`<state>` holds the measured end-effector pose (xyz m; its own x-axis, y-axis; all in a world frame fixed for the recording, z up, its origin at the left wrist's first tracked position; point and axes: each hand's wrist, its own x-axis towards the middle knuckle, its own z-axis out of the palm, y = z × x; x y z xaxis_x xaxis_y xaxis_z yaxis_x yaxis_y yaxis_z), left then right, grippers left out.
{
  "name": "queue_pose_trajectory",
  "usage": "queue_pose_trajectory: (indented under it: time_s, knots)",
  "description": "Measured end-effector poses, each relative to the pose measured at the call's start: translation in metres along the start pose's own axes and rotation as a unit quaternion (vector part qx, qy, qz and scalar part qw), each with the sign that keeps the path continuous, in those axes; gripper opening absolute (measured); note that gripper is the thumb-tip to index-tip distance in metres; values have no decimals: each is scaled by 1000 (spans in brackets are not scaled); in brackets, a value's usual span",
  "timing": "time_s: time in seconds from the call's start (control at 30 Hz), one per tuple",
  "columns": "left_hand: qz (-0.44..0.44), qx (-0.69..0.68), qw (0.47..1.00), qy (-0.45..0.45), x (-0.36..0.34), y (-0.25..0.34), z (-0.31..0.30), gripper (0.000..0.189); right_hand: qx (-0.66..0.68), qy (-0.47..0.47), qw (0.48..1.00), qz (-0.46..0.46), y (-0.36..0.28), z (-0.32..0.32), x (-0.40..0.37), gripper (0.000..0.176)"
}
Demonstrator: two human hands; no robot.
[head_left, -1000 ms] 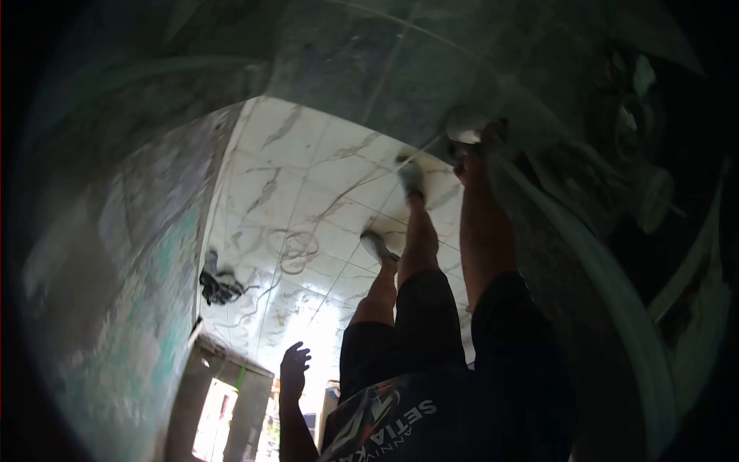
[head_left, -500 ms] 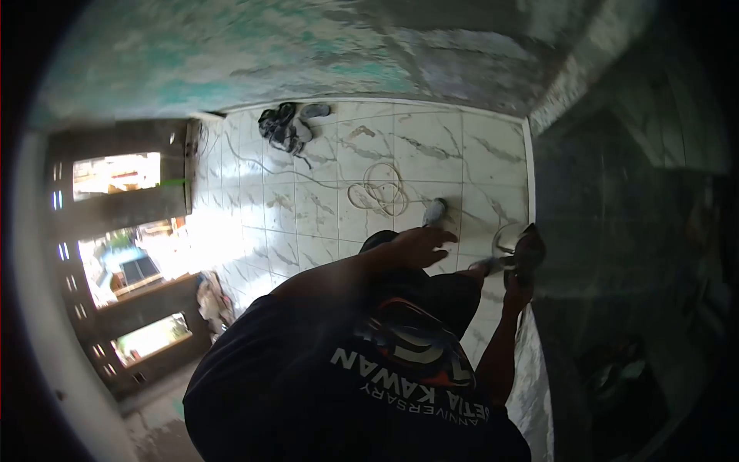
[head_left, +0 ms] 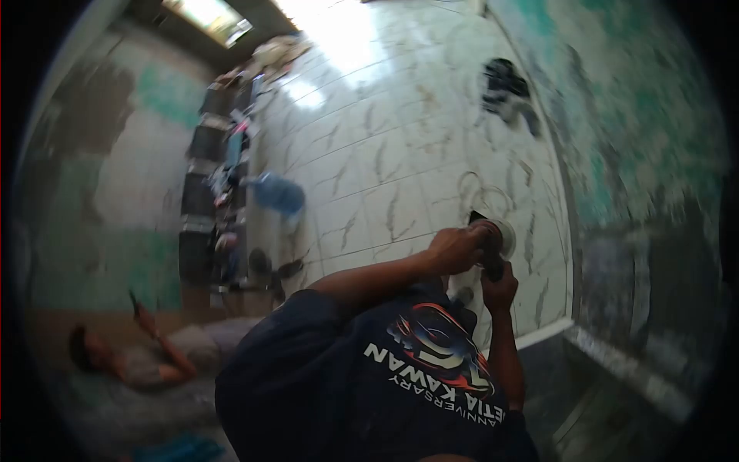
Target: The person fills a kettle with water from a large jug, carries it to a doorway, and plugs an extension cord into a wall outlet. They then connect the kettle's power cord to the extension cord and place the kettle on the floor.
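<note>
Both my hands are on a dark tool [head_left: 490, 232] with a reddish part, a dark pointed corner and a round pale disc [head_left: 506, 239] beside it; its exact kind I cannot tell. My left hand [head_left: 457, 249] closes on its near left side, the fingertips partly hidden. Lower down, my right hand [head_left: 500, 286] grips its dark handle end. Beyond the tool, a loose pale cord [head_left: 471, 183] lies coiled on the marbled tile floor [head_left: 392, 169].
A dark bundle [head_left: 504, 83] lies by the patchy green wall [head_left: 639, 115]. At left stand cluttered dark shelves [head_left: 209, 146], with a blue water jug [head_left: 279, 194] in front. A person [head_left: 165, 358] at lower left holds a small dark object. A raised white ledge [head_left: 543, 333] edges the floor.
My view has swung round, bringing the shelves and the other person into sight. My left hand, open and apart before, is now on the tool, which my right hand held beforehand.
</note>
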<state>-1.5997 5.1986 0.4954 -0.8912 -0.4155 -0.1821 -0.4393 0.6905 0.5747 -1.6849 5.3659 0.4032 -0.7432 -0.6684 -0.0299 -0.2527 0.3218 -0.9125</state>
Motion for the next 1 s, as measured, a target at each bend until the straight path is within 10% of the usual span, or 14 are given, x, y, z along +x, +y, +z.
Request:
queue_pose_trajectory:
  time_s: [0.23, 0.37, 0.43, 0.77, 0.83, 1.0]
  knots:
    - [-230, -123, 961, 87, -117, -78, -46, 56, -57, -186, 973, -125, -56, 121, 13, 28]
    - [-238, -147, 954, 105, -185, -89, -100, 57, -72, -280, 950, -116, -78, 198, 23, 34]
    - [-92, -190, 975, -64, -210, -112, -114, 49, -41, -305, 939, -154, -95, 242, 23, 34]
    - [-261, -229, 892, 290, -344, -276, -184, 43, 53, -481, 860, -158, -197, 443, 7, 23]
    - [-284, -322, 801, 417, -359, -284, -205, 49, 96, -489, 854, -150, -214, 476, 5, 22]
    - [-292, -291, 865, 286, -351, -318, -230, 65, 2, -552, 797, -247, -191, 531, 41, 22]
